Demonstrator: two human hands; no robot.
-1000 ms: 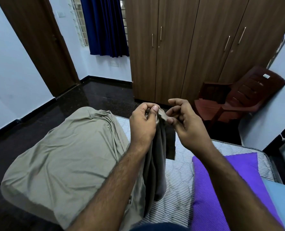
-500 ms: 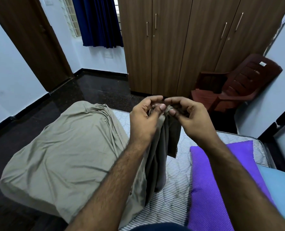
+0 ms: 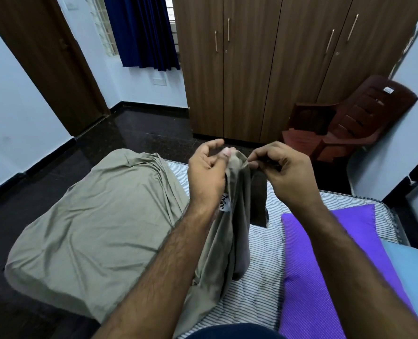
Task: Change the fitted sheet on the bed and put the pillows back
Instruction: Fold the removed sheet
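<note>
On my feed, going from the left: the olive-grey fitted sheet (image 3: 100, 216) lies spread and wrinkled over the left part of the bed, its fabric wrapped over the near-left corner and gathering into folds toward the middle. From there 1 bunched length rises to my hands. A white label (image 3: 225, 204) with dark lettering shows on the cloth just beside my left wrist.

My left hand (image 3: 208, 177) is only partly closed: the thumb presses the top of the raised fabric, while the other fingers curl loosely above it. Just to its right, my right hand (image 3: 286, 172) pinches the same hem between thumb and fingertips, fingers curled in tight. The 2 hands sit close together over the middle of the bed, toward its far end.

Below them the striped mattress (image 3: 264, 277) lies bare. Right of that, a purple mat (image 3: 325, 277) lies on the mattress, with a light blue surface (image 3: 413, 267) at the near-right edge; I cannot tell what it is.

Across the room stand a wooden wardrobe (image 3: 264, 69) and, to its right, a brown plastic chair (image 3: 349, 123).
</note>
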